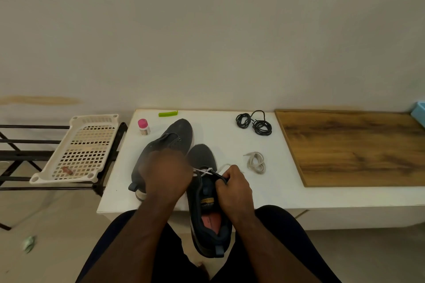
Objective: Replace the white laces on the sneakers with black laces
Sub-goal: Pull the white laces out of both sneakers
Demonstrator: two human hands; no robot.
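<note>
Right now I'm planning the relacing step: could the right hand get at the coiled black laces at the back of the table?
Probably yes, once freed. The right hand grips the near sneaker at its tongue, but bare white tabletop lies between it and the black laces; only the removed white lace lies off to the side.

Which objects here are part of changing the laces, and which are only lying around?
Job: two dark grey sneakers; white lace being pulled out; removed white lace; coiled black laces.
Lying about: green plastic clip; pink-capped bottle; cream perforated tray; wooden board.
</note>
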